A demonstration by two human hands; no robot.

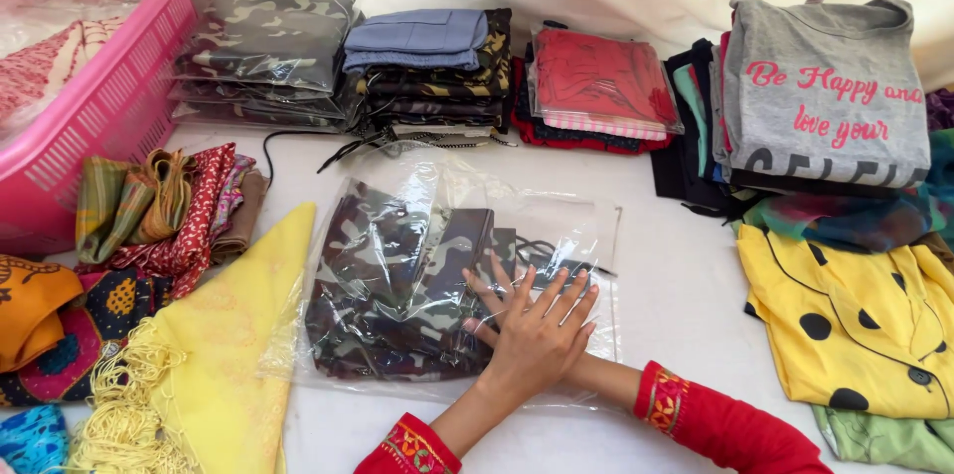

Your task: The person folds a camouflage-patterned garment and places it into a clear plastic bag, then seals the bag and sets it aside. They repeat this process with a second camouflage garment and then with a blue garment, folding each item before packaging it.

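While the camouflage packet (pixel 407 280) lies flat, both hands (pixel 532 330), crossed with each grip open, press its right side.

2 bare hands, left hand (pixel 537 340), red sleeves w/ embroidered floral cuffs

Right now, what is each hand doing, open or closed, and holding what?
Left hand: open, flat, pressing on the clear bag of camouflage cloth, holding nothing.
Right hand: mostly hidden under the left; fingers look spread on the same bag.
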